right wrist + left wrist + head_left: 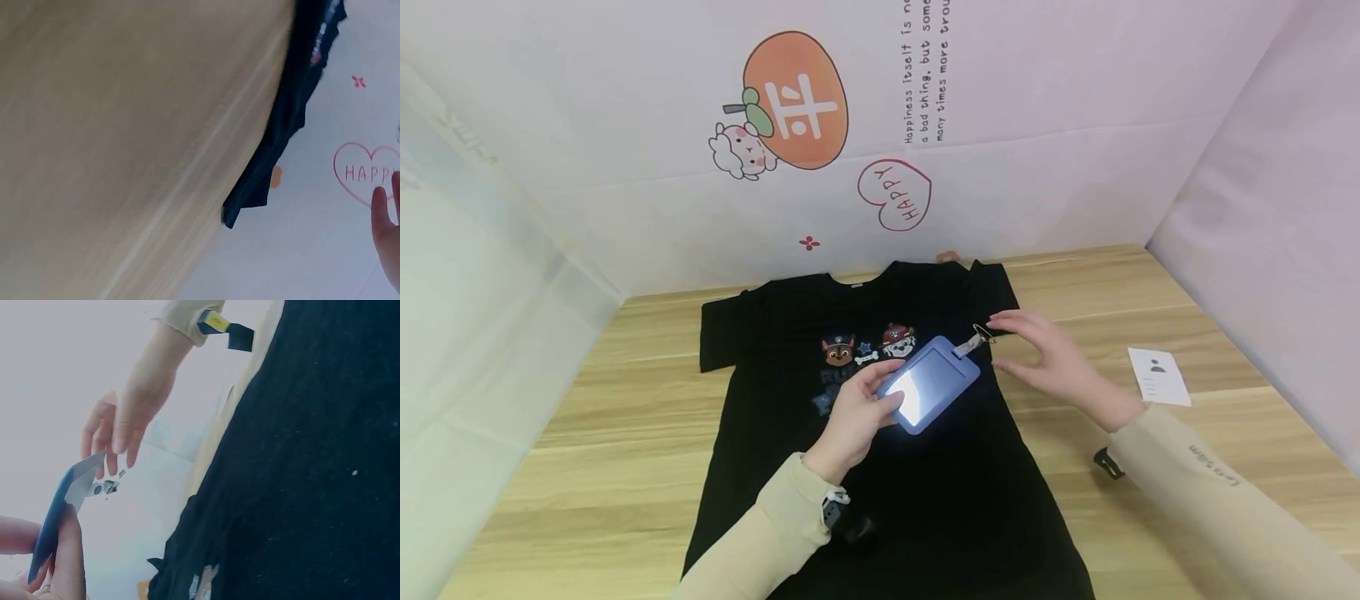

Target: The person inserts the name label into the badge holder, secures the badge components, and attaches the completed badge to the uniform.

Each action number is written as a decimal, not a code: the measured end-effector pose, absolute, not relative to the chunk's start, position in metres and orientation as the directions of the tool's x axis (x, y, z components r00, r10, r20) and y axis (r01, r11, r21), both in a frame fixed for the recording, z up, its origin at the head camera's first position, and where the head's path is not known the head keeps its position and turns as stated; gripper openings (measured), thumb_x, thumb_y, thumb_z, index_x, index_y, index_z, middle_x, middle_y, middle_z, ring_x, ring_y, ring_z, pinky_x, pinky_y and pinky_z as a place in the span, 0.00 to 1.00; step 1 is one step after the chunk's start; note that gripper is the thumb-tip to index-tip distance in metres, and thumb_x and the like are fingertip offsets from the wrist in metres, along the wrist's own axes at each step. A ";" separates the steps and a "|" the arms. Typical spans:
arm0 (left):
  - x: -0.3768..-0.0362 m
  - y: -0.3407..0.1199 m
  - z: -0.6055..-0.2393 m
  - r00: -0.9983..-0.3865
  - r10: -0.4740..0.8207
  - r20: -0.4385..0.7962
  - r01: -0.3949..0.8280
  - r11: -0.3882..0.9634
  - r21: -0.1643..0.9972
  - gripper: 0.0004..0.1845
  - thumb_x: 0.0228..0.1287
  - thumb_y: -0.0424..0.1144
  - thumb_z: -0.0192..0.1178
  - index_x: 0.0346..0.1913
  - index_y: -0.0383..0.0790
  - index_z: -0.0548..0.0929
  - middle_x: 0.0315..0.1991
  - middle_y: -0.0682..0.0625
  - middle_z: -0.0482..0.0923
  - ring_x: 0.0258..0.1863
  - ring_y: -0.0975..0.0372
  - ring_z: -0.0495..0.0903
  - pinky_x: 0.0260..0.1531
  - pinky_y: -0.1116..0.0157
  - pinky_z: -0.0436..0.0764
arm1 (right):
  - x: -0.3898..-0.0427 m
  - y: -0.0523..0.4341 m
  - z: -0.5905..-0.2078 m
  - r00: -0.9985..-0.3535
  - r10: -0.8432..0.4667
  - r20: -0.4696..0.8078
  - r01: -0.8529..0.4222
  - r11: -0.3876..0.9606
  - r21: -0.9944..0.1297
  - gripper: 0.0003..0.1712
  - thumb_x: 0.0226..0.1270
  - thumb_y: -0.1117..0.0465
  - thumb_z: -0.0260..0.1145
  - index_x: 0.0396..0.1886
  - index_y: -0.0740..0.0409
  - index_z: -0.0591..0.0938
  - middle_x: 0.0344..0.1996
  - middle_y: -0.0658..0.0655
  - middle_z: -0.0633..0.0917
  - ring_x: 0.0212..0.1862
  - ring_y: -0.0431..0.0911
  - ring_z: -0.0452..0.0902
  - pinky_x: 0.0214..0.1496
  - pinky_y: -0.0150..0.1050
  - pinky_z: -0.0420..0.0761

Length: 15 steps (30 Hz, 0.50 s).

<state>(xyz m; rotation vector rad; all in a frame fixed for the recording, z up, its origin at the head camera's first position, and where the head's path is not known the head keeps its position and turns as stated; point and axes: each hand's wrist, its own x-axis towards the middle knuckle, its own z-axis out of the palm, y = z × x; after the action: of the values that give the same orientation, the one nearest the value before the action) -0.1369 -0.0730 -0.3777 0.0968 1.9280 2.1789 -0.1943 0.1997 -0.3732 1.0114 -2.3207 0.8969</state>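
My left hand [859, 412] holds a blue badge holder [931, 382] by its lower end, thumb on the front face, raised over a black T-shirt [917, 500]. Light glares off the badge holder's window. At its top, a short clear strap with a metal clip [982, 334] sticks out toward my right hand [1052, 358]. That hand's thumb and fingers are spread apart around the clip; in the left wrist view, the fingers of the right hand [134, 415] hang just beyond the clip [111, 487]. Only fingertips [379, 209] show at the edge of the right wrist view.
The T-shirt, printed with cartoon dogs, lies flat on a wood-grain table [625, 433]. A white card [1158, 377] with a person icon lies right of the right hand. Behind the table rises a white printed backdrop [1037, 183].
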 end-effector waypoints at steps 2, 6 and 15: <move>-0.136 -0.075 -0.376 -0.972 0.210 -0.109 -0.135 -0.117 0.984 0.23 0.63 0.22 0.52 0.62 0.31 0.70 0.53 0.35 0.75 0.36 0.62 0.79 0.35 0.63 0.84 | -0.195 0.197 -0.375 -0.574 -0.503 0.645 -0.800 0.512 -0.312 0.32 0.40 0.73 0.76 0.51 0.65 0.79 0.52 0.64 0.80 0.54 0.59 0.74 0.65 0.19 0.56; -0.134 -0.079 -0.374 -0.965 0.229 -0.130 -0.163 -0.132 0.978 0.23 0.64 0.23 0.51 0.63 0.32 0.69 0.56 0.35 0.73 0.39 0.61 0.79 0.39 0.60 0.84 | -0.195 0.192 -0.377 -0.521 -0.558 0.646 -0.829 0.510 -0.227 0.31 0.40 0.72 0.77 0.50 0.63 0.80 0.53 0.63 0.80 0.54 0.57 0.75 0.66 0.22 0.59; -0.128 -0.084 -0.370 -0.942 0.301 -0.148 -0.200 -0.149 0.968 0.22 0.66 0.24 0.50 0.63 0.31 0.68 0.59 0.36 0.71 0.41 0.62 0.79 0.41 0.61 0.83 | -0.195 0.185 -0.379 -0.435 -0.563 0.702 -0.867 0.472 -0.158 0.28 0.37 0.78 0.75 0.45 0.64 0.82 0.46 0.62 0.83 0.49 0.55 0.78 0.64 0.17 0.59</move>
<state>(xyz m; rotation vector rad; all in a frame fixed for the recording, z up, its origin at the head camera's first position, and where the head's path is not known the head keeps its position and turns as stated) -0.1283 -0.0843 -0.3704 0.1141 1.7972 2.1563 -0.1953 0.1850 -0.3793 1.1815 -2.1481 0.6903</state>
